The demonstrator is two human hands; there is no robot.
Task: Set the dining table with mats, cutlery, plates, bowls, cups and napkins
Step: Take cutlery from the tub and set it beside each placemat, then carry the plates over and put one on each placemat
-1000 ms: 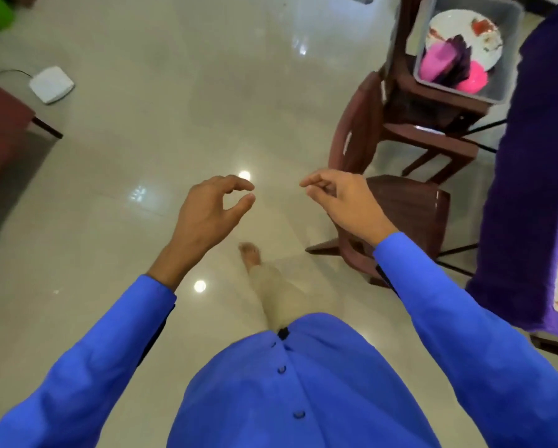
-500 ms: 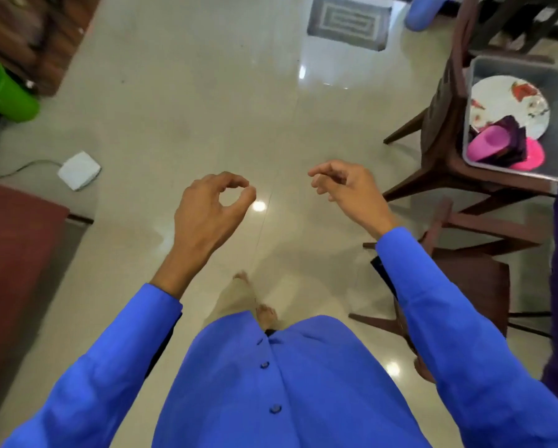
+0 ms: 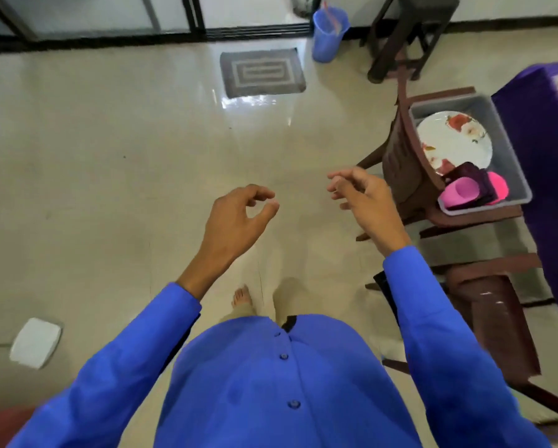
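Single head view, looking steeply down at floor [image 3: 142,173].

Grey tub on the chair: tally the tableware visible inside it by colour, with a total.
In the grey tub:
White floral plate: 1
Pink pieces, a cup lying on its side and a second pink piece: 2
Dark purple pieces: at least 1, stacked, exact number unclear
Total: at least 4
Both hands are empty.

The table [image 3: 542,130] with the purple cloth runs off the right edge, so its top barely shows. In the grey tub [image 3: 510,163] the chair back [image 3: 410,163] covers part of the plate [image 3: 455,140], and the dark stuff between the pink cups [image 3: 458,193] is too blurry to name.
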